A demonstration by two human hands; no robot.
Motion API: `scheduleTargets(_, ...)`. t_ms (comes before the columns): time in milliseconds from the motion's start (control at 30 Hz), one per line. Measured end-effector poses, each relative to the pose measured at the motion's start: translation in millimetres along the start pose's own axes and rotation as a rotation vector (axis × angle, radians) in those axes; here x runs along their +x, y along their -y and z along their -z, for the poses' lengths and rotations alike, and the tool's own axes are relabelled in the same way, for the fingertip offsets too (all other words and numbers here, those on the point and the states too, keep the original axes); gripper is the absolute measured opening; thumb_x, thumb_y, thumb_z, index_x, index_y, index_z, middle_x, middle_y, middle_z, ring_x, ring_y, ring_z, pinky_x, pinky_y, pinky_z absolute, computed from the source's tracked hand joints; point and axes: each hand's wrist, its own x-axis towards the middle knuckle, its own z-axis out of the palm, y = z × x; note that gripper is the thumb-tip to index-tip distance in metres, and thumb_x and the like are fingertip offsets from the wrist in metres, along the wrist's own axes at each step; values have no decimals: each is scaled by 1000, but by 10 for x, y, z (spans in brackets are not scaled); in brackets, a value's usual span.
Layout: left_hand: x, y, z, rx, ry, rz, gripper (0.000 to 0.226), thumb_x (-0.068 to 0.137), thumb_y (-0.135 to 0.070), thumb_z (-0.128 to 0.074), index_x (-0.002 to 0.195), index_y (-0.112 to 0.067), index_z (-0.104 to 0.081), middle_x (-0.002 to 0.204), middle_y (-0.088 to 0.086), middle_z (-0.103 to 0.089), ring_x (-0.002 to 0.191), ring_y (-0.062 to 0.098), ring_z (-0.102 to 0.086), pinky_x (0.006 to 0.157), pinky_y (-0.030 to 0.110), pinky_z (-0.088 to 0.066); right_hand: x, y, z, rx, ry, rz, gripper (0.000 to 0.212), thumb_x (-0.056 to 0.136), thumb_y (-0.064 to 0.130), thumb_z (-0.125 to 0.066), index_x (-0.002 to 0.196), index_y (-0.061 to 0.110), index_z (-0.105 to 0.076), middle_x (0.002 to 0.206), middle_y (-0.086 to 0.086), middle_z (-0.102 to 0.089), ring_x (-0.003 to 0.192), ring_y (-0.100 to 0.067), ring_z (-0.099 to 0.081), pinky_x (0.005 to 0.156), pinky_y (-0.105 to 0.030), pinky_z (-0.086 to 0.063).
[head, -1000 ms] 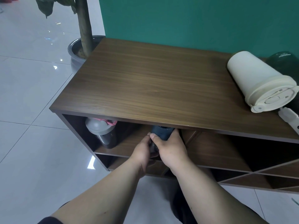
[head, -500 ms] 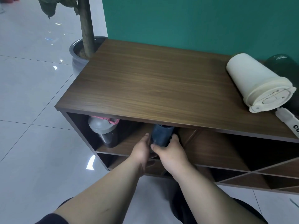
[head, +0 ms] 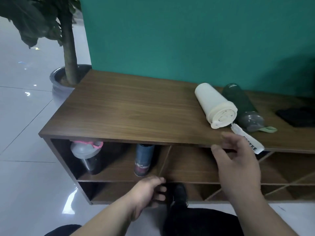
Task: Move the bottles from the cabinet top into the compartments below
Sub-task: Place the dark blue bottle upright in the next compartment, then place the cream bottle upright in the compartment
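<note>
Blue bottle (head: 144, 160) upright in upper compartment, left hand (head: 146, 193) empty, right hand (head: 237, 160) spread empty, cream tumbler (head: 215, 105) at two o'clock on cabinet top (head: 136, 108)

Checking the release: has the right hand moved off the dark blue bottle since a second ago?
Yes. The right hand left the dark blue bottle, moving right and up toward the wooden cabinet top's front edge.

The cabinet top (head: 136, 113) is running off the right edge of the frame, taking a dark flat object (head: 296, 116) with it. The right hand (head: 238, 160) is smearing with blur, covering part of a white strap (head: 247, 138) whose lettering is unreadable. The shaker bottle (head: 87, 154) is hiding its cap under the overhang.
</note>
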Motion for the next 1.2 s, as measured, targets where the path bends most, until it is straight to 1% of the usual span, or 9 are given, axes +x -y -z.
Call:
scheduleTargets(167, -137, 20, -55, 65, -13, -55, 12, 102, -22, -53, 98, -17, -64, 91, 7, -67, 61, 16, -59, 55, 22, -35, 639, 131, 114, -171, -89, 55, 90, 77, 45, -80, 151, 19, -35, 151, -4, -41, 139, -24, -43, 113, -49, -40)
scheduleTargets(267, -197, 16, -48, 31, -17, -58, 9, 95, -24, -60, 90, -17, -64, 82, 6, -68, 58, 17, -59, 56, 22, -35, 944, 184, -90, -297, -8, 19, 107, 75, 55, -77, 157, 13, -22, 157, -15, -34, 143, -36, -37, 115, -50, -36)
scheduleTargets(400, -247, 3, -1, 13, -17, -61, 30, 70, -31, -62, 93, -13, -69, 75, 6, -70, 56, 20, -61, 56, 23, -36, 1225, 184, -345, -396, 22, -84, 105, 75, 63, -73, 151, 12, -22, 144, -19, -41, 125, -45, -53, 99, -51, -45)
scheduleTargets(500, -289, -4, 28, 27, -10, -70, 43, 66, -33, -61, 100, -9, -69, 81, 10, -68, 56, 20, -62, 52, 21, -34, 1251, 143, -413, -399, -33, -58, 96, 73, 50, -78, 146, 12, -26, 136, -18, -43, 116, -45, -57, 93, -49, -48)
scheduleTargets(733, -272, -21, -42, 9, 24, -113, 42, 74, -36, -62, 106, -10, -68, 88, 4, -74, 67, 17, -65, 61, 25, -43, 370, 203, 115, -62, -6, 111, 112, 66, 33, -84, 155, 37, -17, 151, 3, -41, 136, -22, -47, 110, -45, -43)
scheduleTargets(900, -203, -1, -196, -169, 124, -169, 53, 92, -55, -54, 128, -18, -64, 108, 9, -78, 84, 24, -71, 74, 36, -53, -335, 178, 788, -57, 190, 121, 99, 48, 48, -82, 137, 53, -37, 125, 34, -53, 107, 9, -56, 81, -12, -41)
scheduleTargets(1000, -115, 92, -374, -286, 207, -73, 65, 97, -67, -33, 136, -23, -63, 127, 18, -73, 96, 32, -70, 73, 38, -58, -375, 11, 747, -239, 395, 122, 104, 46, 55, -77, 140, 54, -33, 122, 46, -36, 118, 8, -44, 94, -18, -35)
scheduleTargets(1133, 48, 244, -596, -416, 173, -21, 57, 97, -62, -45, 140, -27, -58, 131, 16, -72, 112, 41, -70, 104, 53, -52, -344, -326, 397, -322, 440, 146, 111, 50, 62, -72, 150, 47, -26, 127, 30, -32, 134, -2, -36, 105, -19, -30)
scheduleTargets(1200, 140, 300, -683, -407, 149, 32, 53, 100, -56, -46, 138, -22, -63, 127, 16, -74, 103, 33, -75, 95, 47, -57, -346, -485, 265, -241, 422, 108, 110, 53, 58, -78, 150, 48, -26, 126, 32, -29, 132, 0, -33, 101, -17, -28)
